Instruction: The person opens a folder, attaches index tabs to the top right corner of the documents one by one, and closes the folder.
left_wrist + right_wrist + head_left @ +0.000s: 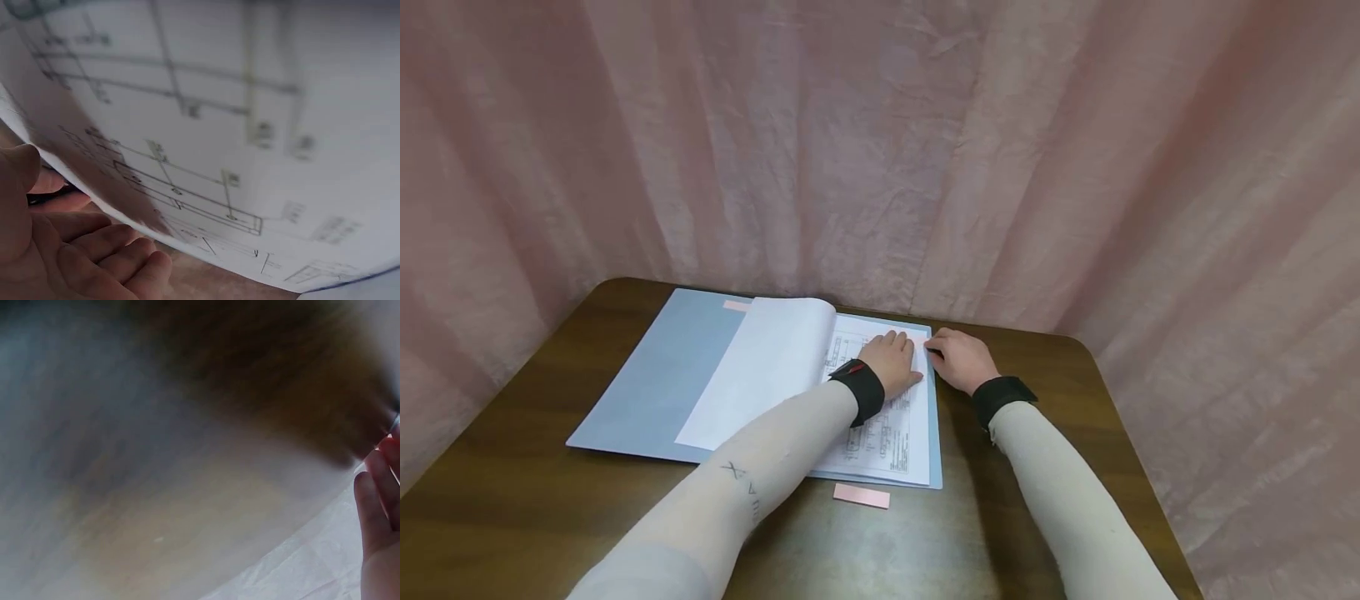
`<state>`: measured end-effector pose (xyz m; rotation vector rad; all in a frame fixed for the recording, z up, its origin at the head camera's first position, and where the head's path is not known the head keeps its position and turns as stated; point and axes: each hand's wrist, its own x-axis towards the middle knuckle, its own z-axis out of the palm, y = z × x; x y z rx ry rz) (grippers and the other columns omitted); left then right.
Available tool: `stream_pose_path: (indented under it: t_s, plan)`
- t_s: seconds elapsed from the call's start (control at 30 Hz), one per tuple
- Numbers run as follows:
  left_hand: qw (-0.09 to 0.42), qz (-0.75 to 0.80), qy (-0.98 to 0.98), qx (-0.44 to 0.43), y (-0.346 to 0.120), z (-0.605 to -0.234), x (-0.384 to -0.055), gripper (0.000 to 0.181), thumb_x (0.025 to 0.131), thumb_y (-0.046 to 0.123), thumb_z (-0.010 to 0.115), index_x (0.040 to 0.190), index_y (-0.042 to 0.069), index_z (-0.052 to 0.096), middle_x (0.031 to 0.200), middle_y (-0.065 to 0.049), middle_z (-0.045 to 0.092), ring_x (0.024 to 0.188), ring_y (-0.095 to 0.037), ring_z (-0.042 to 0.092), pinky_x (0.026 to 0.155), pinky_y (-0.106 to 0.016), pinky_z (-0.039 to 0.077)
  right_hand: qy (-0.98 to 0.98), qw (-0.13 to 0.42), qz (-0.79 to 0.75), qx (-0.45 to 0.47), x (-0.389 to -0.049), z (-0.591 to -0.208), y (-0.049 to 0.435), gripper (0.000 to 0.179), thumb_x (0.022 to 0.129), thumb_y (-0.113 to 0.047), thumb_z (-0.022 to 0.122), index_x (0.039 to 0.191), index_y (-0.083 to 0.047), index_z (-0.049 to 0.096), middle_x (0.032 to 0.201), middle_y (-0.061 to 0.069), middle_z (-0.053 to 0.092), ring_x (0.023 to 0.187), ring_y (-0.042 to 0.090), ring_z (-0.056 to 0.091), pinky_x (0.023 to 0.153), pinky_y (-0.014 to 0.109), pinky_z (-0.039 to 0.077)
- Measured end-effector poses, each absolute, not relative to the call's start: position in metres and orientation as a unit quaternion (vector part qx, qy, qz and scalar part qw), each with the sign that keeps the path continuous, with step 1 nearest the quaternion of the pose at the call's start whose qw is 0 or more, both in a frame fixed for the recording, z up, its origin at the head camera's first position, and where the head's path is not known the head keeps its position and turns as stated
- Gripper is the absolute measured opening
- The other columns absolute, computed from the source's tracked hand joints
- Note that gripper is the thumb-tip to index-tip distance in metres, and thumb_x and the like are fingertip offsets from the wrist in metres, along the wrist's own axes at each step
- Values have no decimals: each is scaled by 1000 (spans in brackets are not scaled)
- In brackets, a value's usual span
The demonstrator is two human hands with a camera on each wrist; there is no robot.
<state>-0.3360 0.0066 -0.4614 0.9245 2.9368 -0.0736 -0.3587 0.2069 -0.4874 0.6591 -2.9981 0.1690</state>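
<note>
A light blue folder (647, 383) lies spread on the table, with white pages in it. One blank sheet (767, 358) is turned to the left; the page (887, 442) at right carries printed diagrams, also large in the left wrist view. My left hand (891, 362) rests on that printed page, fingers extended. At the page's upper right edge, my right hand (964, 358) has its fingers bent and pinches the end of a pale pink sticky note (919, 341). Its fingertips partly hide the note. In the right wrist view, some fingers (375, 519) show at the right edge.
Nearer me than the folder lies a pink sticky note pad (861, 496) on the brown wooden table (895, 558). Another pink strip (737, 306) is at the folder's far edge, beside the turned sheet. A pink curtain (880, 167) hangs right behind the table.
</note>
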Motion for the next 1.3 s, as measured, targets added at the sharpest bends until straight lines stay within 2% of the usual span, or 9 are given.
stream_pose_path:
  t_s: [0.2,0.33,0.53,0.67,0.97,1.3]
  plan:
    - [32,-38,959,279,3,-467,-334,77,113,56,57,162,-2,47,163,-19,52,154,-32,46,126,-43,37,-976,-10,74,204,-348,-484,214,46,111,-21,69,153,-1,64,156,17,61,144,36,59,116,51,49]
    - [5,-38,961,275,-8,-466,-329,76,111,56,61,158,-4,52,157,-21,57,150,-34,51,123,-44,41,-975,-13,78,207,-338,-488,219,52,111,-23,70,158,-2,58,164,15,54,151,35,52,120,51,45]
    - [-30,-17,956,291,-35,-444,-298,69,107,50,72,146,-5,63,145,-21,66,137,-34,62,115,-45,50,-971,-2,71,229,-318,-492,220,52,110,-23,72,157,-3,60,163,14,56,151,33,53,121,50,44]
    - [-32,-17,955,295,-50,-441,-282,68,105,50,75,145,-4,65,146,-21,67,139,-35,62,115,-46,50,-968,-4,76,239,-305,-489,219,55,109,-24,74,158,-4,59,164,13,55,150,33,54,120,50,45]
    - [-3,-5,944,330,-71,-450,-251,69,101,47,81,149,0,64,150,-18,66,142,-33,61,120,-46,46,-961,-22,74,264,-277,-482,215,57,106,-26,78,157,-6,61,162,11,58,148,31,56,118,49,47]
    - [13,35,931,363,-84,-456,-228,69,99,45,83,148,0,65,150,-16,67,141,-32,63,118,-45,48,-961,-41,79,261,-252,-468,209,55,103,-25,82,153,-8,66,155,10,64,142,29,62,115,49,51]
